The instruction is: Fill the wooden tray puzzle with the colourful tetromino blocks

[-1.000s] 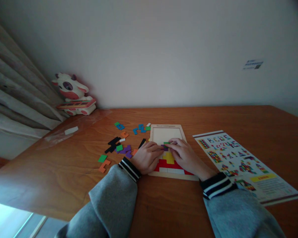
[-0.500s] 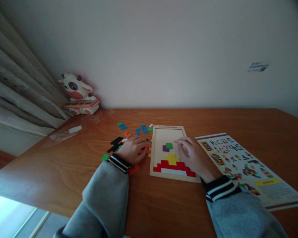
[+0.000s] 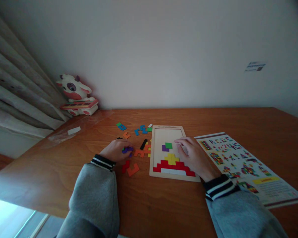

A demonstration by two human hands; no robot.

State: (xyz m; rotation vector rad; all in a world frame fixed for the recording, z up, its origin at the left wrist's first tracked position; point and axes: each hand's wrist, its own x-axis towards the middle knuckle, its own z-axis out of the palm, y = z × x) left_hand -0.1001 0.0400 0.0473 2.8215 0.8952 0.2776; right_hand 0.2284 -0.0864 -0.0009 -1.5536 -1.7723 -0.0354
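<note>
My left hand (image 3: 118, 149) is at the left of the loose pieces, its fingers curled down round a purple puzzle piece (image 3: 127, 150); whether the piece is off the table cannot be made out. Over the right side of the wooden puzzle board (image 3: 159, 135) is my right hand (image 3: 188, 150), thumb and fingers apart, with nothing in it. A green square piece (image 3: 168, 145) and a purple piece (image 3: 165, 148) lie mid-board. Lower down, yellow pieces (image 3: 172, 159) sit on red pieces (image 3: 165, 164), with white pieces (image 3: 173, 171) at the bottom.
Orange pieces (image 3: 139, 153), a black piece (image 3: 143, 144), blue pieces (image 3: 143, 129) and a red piece (image 3: 125, 166) lie left of the board. A printed pattern sheet (image 3: 270, 188) lies at the right. A toy cow with a keyboard (image 3: 76, 94) stands at the back left.
My left hand has moved left, off the orange pieces and the black piece, to the purple piece. My right hand has stayed over the board.
</note>
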